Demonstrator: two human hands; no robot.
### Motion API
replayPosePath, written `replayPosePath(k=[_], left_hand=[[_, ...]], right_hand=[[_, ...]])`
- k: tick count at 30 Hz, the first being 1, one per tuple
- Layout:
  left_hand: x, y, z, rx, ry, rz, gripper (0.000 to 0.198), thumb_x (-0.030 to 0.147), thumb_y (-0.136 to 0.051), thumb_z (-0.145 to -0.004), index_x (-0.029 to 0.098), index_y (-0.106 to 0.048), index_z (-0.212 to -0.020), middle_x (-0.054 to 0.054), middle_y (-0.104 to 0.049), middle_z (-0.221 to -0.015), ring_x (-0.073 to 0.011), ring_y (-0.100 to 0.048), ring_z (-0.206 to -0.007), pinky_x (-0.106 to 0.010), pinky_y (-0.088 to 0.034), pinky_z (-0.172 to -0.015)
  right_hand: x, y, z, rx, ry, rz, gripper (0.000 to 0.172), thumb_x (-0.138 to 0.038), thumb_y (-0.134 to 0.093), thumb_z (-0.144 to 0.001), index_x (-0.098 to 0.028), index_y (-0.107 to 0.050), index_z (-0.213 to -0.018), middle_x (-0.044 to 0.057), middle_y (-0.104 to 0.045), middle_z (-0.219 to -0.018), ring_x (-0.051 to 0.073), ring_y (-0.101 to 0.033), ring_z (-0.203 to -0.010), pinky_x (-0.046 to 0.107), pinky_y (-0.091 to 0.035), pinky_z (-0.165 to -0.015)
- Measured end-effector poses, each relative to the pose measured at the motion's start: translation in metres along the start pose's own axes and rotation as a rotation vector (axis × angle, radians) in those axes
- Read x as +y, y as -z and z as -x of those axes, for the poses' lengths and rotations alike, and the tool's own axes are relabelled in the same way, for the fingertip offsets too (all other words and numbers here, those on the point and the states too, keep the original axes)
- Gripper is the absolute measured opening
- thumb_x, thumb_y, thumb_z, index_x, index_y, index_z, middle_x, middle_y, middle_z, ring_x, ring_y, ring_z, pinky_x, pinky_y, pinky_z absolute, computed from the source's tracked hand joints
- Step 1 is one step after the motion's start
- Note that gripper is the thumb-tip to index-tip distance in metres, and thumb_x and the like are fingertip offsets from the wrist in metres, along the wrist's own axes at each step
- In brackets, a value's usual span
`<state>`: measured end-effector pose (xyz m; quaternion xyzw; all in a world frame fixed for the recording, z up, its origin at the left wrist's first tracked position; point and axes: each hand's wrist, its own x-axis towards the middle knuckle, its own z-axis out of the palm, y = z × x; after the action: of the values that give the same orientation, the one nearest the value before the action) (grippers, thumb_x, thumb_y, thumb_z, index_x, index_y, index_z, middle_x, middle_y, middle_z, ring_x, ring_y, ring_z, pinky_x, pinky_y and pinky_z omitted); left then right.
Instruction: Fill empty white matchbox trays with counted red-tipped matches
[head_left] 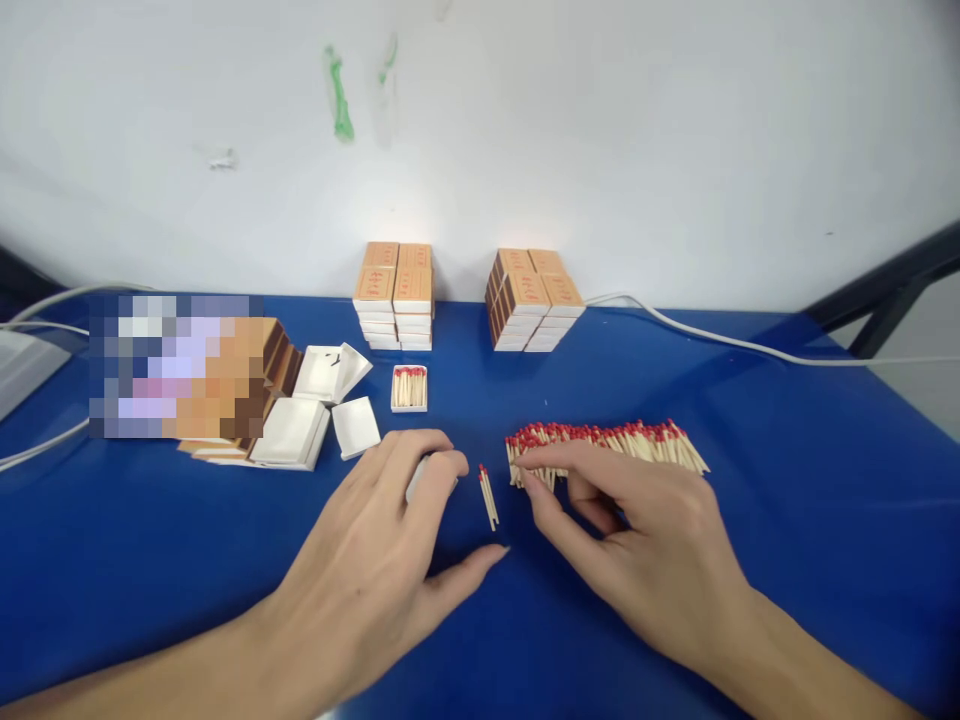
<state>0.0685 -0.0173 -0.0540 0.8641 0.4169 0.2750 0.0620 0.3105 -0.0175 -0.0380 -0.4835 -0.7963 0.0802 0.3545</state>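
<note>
My left hand [375, 550] arches over a small white matchbox tray [415, 482], its fingers curled round it and its thumb stretched away to the right. Most of that tray is hidden under the fingers. Several loose matches [487, 498] with red heads lie on the table between my hands. At the left end of a long heap of matches [645, 440], my right hand [630, 530] pinches with thumb and index finger at the matches there. Exactly how many it grips cannot be made out. Just beyond my left hand stands a tray filled with matches [409, 388].
Two stacks of orange-topped matchboxes, the left stack [395, 290] and the right stack [534, 297], stand near the white wall. White empty trays [289, 432] and brown matchbox sleeves [281, 360] lie at the left beside a blurred patch. A white cable [697, 330] crosses the blue table [825, 480].
</note>
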Motion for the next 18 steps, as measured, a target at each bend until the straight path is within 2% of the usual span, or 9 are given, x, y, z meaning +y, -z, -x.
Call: replayPosePath(k=[4,13,18], left_hand=[[-0.005,-0.003,-0.006,-0.009,-0.008,0.004,0.042,0.033,-0.084,-0.100,0.017,-0.058,-0.129,-0.015,-0.066,-0.130,-0.0317,-0.072,-0.117,-0.052,-0.069,-0.096],[-0.004,-0.007,-0.015,0.001,-0.007,-0.035,0.036,0.032,-0.080,-0.101,0.015,-0.061,-0.126,-0.016,-0.068,-0.124,-0.0355,-0.070,-0.117,-0.055,-0.067,-0.095],[-0.004,0.013,-0.019,-0.025,0.038,-0.030,0.058,0.049,-0.089,-0.090,0.016,-0.063,-0.130,-0.014,-0.069,-0.123,-0.0354,-0.072,-0.113,-0.055,-0.068,-0.092]], right_hand=[[-0.002,0.001,-0.001,-0.044,0.083,0.018,0.017,-0.015,-0.064,-0.108,-0.020,-0.080,-0.105,-0.010,-0.047,-0.062,0.008,-0.043,-0.049,0.022,-0.043,-0.055],[-0.004,0.002,0.002,-0.042,0.102,0.031,0.017,-0.016,-0.064,-0.110,-0.019,-0.080,-0.106,-0.009,-0.050,-0.061,0.009,-0.044,-0.048,0.023,-0.044,-0.057],[-0.006,0.006,0.002,-0.043,0.098,0.040,0.018,-0.014,-0.062,-0.108,-0.019,-0.078,-0.102,-0.010,-0.046,-0.060,0.009,-0.042,-0.048,0.025,-0.040,-0.054]])
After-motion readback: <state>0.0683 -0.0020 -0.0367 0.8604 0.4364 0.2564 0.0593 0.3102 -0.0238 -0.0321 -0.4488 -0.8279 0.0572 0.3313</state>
